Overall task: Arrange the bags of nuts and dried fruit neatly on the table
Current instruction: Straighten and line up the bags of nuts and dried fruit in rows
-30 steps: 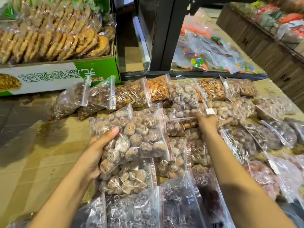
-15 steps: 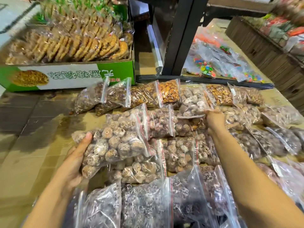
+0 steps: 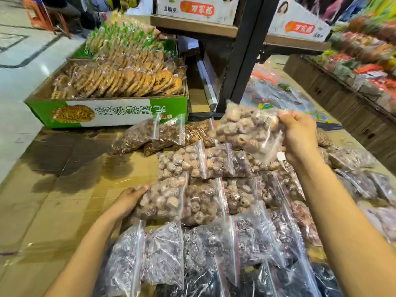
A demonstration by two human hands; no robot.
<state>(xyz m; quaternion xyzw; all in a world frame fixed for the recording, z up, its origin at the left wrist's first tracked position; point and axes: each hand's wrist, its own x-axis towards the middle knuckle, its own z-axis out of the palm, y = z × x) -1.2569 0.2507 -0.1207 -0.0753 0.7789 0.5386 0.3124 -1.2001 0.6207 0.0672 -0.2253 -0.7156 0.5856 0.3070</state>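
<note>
The bench (image 3: 64, 206), covered in flattened cardboard under clear film, carried rows of zip-seal bags overlapping like shingles, probably so each one's contents stayed readable. At its far left corner sat a green cardboard box (image 3: 128, 111) packed with wrapped round biscuits standing on edge. Along the near edge ran the row of dark dried-fruit bags (image 3: 192, 249), their contents too crinkled over with plastic to name. Beyond them, toward the middle, lay the pale bags of round, wrinkled brownish pieces (image 3: 205, 200), nuts or dried fruit, I could not tell which, and farther back a row of bags of reddish-brown nuts (image 3: 150, 136) just in front of the box. The left hand (image 3: 126, 202) rested on the left end bag of the pale row (image 3: 162, 200), its grip closed over that bag's left edge with the thumb on top, seemingly to square it against its neighbour and stop it sliding. The right hand (image 3: 300, 138) held a lifted bag of the same pale pieces (image 3: 246, 129) above the back rows, grip pinched tight on its sealed right edge, so it hung clear of the others, likely awaiting a slot.
</note>
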